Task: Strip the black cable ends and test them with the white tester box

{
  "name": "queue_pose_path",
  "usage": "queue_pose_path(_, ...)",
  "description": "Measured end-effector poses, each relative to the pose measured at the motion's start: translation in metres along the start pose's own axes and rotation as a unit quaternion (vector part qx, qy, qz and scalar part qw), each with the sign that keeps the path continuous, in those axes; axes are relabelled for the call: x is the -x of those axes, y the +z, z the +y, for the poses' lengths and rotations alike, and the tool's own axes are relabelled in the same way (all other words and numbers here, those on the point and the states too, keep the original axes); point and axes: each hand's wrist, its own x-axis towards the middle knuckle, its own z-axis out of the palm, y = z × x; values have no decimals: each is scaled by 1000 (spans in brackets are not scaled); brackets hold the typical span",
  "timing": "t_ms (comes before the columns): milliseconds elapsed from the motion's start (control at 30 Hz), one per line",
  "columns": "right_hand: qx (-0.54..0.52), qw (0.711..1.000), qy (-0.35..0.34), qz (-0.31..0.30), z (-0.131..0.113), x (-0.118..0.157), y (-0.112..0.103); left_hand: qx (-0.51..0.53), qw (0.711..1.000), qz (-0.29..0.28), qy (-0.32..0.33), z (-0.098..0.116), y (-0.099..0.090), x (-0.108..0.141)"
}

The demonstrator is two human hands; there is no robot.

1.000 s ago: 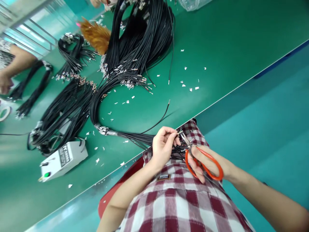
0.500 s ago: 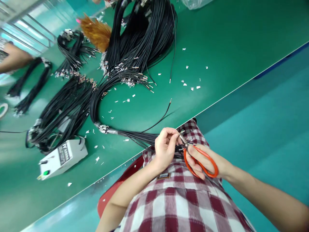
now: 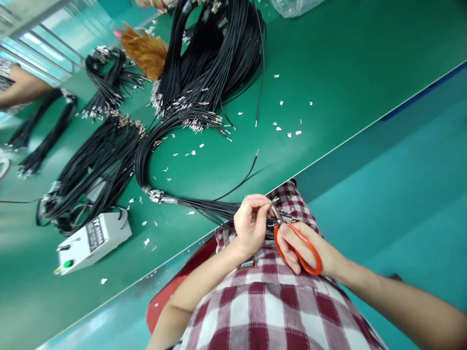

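My left hand (image 3: pixel 251 221) is closed in a pinch near the stripped ends of a bundle of black cables (image 3: pixel 207 205), thumb against forefinger. The bundle runs from the table over its edge into my lap. In my right hand (image 3: pixel 297 245) is a pair of scissors (image 3: pixel 316 257) with orange handles, my fingers through the loops. The short metal blades reach up to the left fingertips, among the thin wire ends. Exactly which wire lies between the blades is too small to tell. Below both hands is a red-and-white checked apron (image 3: pixel 270 301).
Large piles of black cables (image 3: pixel 233 58) lie on the green table (image 3: pixel 346 58). A white box (image 3: pixel 97 238) with a green button stands at left. Beyond are an orange-brown feather duster (image 3: pixel 144 51) and another person's arm (image 3: pixel 29 85). White scraps (image 3: pixel 289 134) are scattered about.
My right hand and the scissors have shifted slightly left and down, and the handles sit closer together. The left hand keeps its pinch almost in place.
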Motion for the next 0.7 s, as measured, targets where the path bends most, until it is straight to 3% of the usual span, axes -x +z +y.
queue_pose_path(200, -14, 1000, -20, 17, 7, -3, 0, -73, 996, -23, -38, -4, -4, 5)
queue_pose_path(433, -30, 999, -35, 7, 18, -10, -1, -31, 994, -28, -101, -5, -2, 7)
queue_pose_path(633, -96, 987, -128, -23, 23, -1, -17, 90, 973, -10, -211, 0, 2, 0)
queue_pose_path(700, -109, 980, -165, -1, 21, 4, -27, 59, 977, -56, -197, 3, 0, -2)
